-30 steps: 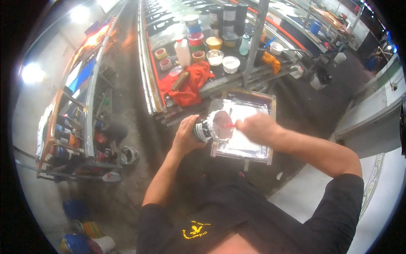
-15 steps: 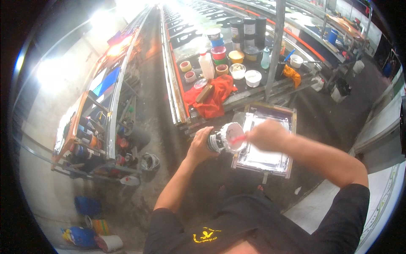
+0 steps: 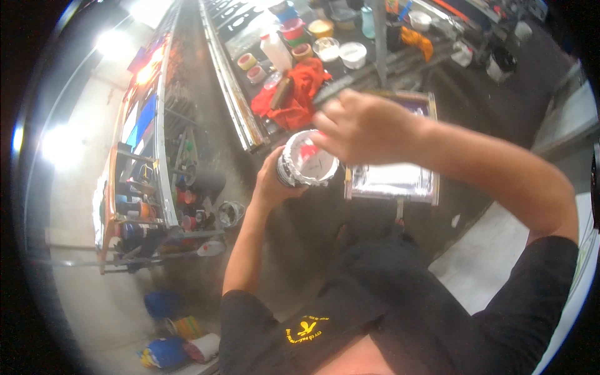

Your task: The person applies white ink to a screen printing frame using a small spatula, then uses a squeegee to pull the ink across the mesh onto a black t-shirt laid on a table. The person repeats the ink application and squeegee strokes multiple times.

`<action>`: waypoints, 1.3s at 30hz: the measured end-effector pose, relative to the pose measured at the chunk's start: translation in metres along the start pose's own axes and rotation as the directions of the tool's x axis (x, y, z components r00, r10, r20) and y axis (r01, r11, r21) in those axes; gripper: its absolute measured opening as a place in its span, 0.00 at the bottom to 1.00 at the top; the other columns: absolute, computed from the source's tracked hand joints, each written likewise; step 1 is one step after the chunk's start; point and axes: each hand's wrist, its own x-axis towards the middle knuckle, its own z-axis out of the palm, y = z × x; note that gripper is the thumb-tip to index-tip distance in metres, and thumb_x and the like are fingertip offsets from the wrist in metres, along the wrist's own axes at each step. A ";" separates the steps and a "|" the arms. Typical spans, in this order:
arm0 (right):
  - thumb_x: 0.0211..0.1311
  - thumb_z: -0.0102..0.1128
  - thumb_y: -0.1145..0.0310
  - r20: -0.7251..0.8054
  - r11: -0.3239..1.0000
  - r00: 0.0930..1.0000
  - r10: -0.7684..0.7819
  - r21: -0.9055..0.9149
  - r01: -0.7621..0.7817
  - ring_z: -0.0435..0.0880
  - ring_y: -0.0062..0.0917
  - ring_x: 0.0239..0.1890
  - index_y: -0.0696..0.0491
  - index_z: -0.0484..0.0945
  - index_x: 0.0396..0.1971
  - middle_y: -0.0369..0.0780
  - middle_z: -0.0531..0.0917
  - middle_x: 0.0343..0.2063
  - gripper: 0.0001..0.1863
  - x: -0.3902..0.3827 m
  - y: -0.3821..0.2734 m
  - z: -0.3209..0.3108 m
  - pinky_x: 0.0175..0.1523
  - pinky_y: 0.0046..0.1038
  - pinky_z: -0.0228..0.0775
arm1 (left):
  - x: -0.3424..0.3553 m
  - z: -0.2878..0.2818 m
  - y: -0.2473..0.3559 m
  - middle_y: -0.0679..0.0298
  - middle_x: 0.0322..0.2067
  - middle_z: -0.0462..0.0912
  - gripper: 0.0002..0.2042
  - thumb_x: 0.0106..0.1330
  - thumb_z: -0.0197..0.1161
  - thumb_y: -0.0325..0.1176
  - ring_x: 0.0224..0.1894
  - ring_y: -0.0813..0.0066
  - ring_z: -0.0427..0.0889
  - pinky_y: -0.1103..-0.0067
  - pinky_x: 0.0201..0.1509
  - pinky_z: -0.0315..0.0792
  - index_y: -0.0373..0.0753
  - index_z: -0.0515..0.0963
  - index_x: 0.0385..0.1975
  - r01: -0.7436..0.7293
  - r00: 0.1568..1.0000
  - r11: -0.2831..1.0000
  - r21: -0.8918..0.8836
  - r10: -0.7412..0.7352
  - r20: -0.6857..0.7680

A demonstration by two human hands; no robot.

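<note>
My left hand [image 3: 270,184] is wrapped round the side of a tub [image 3: 321,167], its white-smeared mouth tipped toward me. White paste coats the rim and the pale inside wall. Above the opening, my right hand [image 3: 362,128] is closed on a red spatula [image 3: 308,151], its red part reaching into the tub. The grip end is hidden by the fingers. Behind and below the right forearm lies a rectangular printing screen frame [image 3: 392,181] with white paste across it, partly covered by the arm.
On the long table beyond are a red cloth [image 3: 300,103] with a wooden block [image 3: 281,94], a white bottle [image 3: 275,53], tape rolls [image 3: 247,61] and a white tub [image 3: 353,55]. A metal post [image 3: 381,50] rises there. A loaded rack [image 3: 134,206] stands left, a bucket [image 3: 230,214] beside it.
The tub has shifted left and up in view, and its mouth now faces me more. The right hand has moved left, over its rim. The whole view has also shifted downward.
</note>
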 end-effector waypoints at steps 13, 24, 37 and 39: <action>0.72 0.64 0.60 0.881 -0.331 0.453 0.132 0.471 -0.818 0.91 0.45 0.27 0.61 0.88 0.35 0.53 0.90 0.30 0.17 -0.022 -0.007 0.000 0.34 0.45 0.83 | 0.043 -0.028 0.008 0.46 0.64 0.79 0.54 0.38 0.90 0.54 0.66 0.44 0.78 0.56 0.71 0.73 0.33 0.73 0.68 -0.299 0.888 0.810 0.505 0.430 -0.164; 0.64 0.66 0.67 0.580 0.724 0.781 0.231 0.434 -0.537 0.95 0.36 0.41 0.52 0.92 0.35 0.43 0.94 0.36 0.09 -0.006 -0.018 0.000 0.47 0.39 0.88 | 0.058 -0.027 0.007 0.50 0.65 0.80 0.61 0.31 0.95 0.45 0.66 0.49 0.80 0.60 0.72 0.74 0.37 0.69 0.73 -0.191 0.950 0.902 0.388 0.269 -0.158; 0.63 0.71 0.64 0.538 0.786 0.829 0.154 0.441 -0.432 0.95 0.32 0.42 0.49 0.94 0.35 0.38 0.95 0.37 0.07 -0.015 -0.012 0.004 0.45 0.37 0.88 | 0.058 -0.014 0.004 0.48 0.65 0.81 0.60 0.30 0.94 0.39 0.66 0.49 0.82 0.61 0.71 0.76 0.39 0.69 0.73 -0.154 0.966 0.910 0.384 0.220 -0.134; 0.64 0.70 0.65 0.422 0.806 0.859 0.289 0.377 -0.456 0.95 0.34 0.42 0.50 0.94 0.36 0.37 0.95 0.38 0.08 -0.015 0.024 -0.003 0.44 0.37 0.88 | 0.056 -0.010 0.000 0.48 0.64 0.81 0.60 0.31 0.94 0.43 0.65 0.50 0.82 0.61 0.70 0.76 0.38 0.69 0.73 -0.196 0.955 0.895 0.401 0.267 -0.129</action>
